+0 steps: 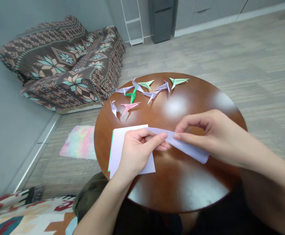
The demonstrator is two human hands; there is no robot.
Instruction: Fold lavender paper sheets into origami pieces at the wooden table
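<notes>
Both hands hold one folded sheet of lilac paper (191, 150) above the round table. My left hand (139, 147) pinches its left part between thumb and fingers. Close by, the thumb and forefinger of my right hand (206, 130) grip the paper's upper edge near the middle. The sheet is a long folded strip slanting down to the right. Under my left hand lies a stack of paper sheets (121, 140), pale lilac on top, with a green edge showing on its left side.
Several folded paper cranes (132, 95) in lilac, green and pink lie along the far left of the brown round table (193, 192). Beyond stands a sofa (66, 65) under a patterned cover. A pastel fluffy mat (80, 142) lies on the floor at left.
</notes>
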